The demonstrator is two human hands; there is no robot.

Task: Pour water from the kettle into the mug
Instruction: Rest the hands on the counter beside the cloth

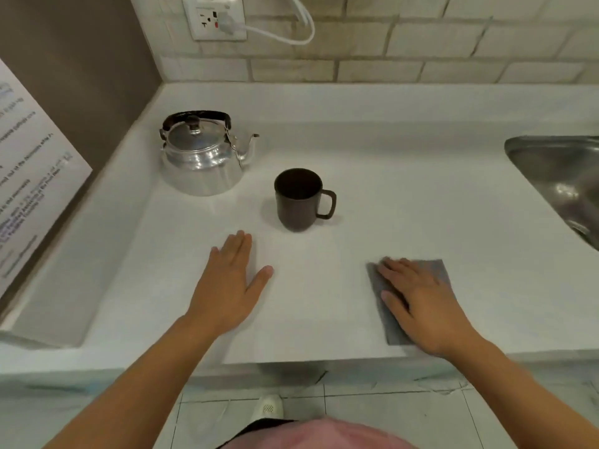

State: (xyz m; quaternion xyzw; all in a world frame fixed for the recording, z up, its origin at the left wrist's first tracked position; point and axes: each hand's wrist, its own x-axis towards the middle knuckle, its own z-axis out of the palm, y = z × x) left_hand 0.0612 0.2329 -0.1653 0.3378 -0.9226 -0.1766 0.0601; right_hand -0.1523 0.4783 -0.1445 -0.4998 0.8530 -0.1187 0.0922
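Observation:
A shiny metal kettle [202, 160] with a black handle stands at the back left of the white counter, spout pointing right. A dark brown mug [296, 200] stands upright to its right and nearer me, handle to the right; I cannot tell if anything is inside. My left hand [230, 283] lies flat and open on the counter, just in front of and left of the mug, touching neither object. My right hand [418, 303] rests flat on a grey cloth [436, 270] near the front edge.
A steel sink [560, 176] is set into the counter at the right. A brown wall with a printed sheet [29, 176] borders the left. A wall socket [214, 17] with a white plug and cord sits above the counter [405, 202].

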